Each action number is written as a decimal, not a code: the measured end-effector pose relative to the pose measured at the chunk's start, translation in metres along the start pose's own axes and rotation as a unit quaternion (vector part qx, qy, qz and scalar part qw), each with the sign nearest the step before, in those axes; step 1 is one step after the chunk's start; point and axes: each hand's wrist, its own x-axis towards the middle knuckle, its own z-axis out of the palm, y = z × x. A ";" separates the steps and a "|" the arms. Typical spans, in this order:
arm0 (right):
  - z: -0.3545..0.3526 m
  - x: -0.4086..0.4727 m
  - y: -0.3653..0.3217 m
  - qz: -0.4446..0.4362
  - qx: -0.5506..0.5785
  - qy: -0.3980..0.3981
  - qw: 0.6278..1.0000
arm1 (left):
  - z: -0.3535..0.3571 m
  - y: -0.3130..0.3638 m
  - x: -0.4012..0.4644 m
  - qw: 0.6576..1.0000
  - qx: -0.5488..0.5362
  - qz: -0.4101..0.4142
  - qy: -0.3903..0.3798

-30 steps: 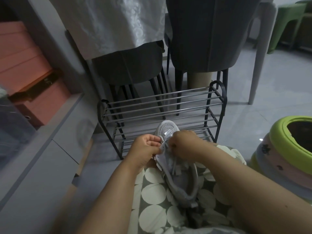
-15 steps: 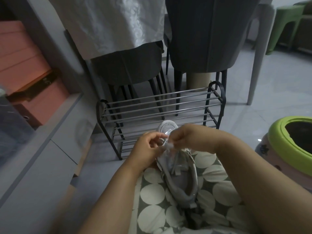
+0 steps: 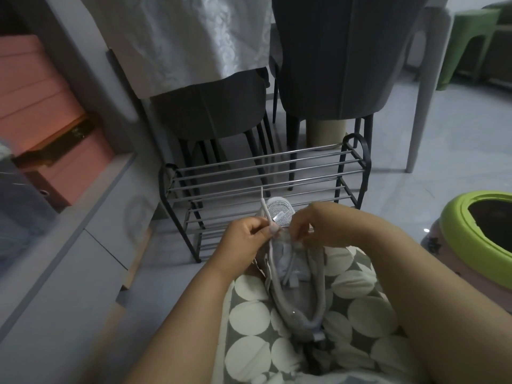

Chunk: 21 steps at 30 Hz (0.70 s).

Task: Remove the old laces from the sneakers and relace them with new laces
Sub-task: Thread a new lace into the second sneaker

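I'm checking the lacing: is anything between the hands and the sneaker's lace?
Nothing visible. The left hand already pinches the white lace, whose end sticks up past the fingers. The right hand is at the front of the grey sneaker on the lap.

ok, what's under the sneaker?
The sneaker lies on the person's lap, on grey cloth with big cream dots. The shoe covers the cloth directly under it. The left hand pinches a lace; the right hand holds near the eyelets.
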 end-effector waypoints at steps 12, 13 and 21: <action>0.024 0.030 -0.003 -0.044 -0.171 0.018 0.984 | 0.001 -0.007 0.005 0.999 -0.027 -0.014 0.017; 0.024 0.030 0.000 -0.046 -0.164 0.019 0.985 | 0.001 -0.008 0.006 0.999 -0.029 -0.015 0.019; 0.020 0.018 0.017 0.020 0.363 0.120 0.924 | 0.000 0.001 0.016 0.997 -0.065 -0.017 0.041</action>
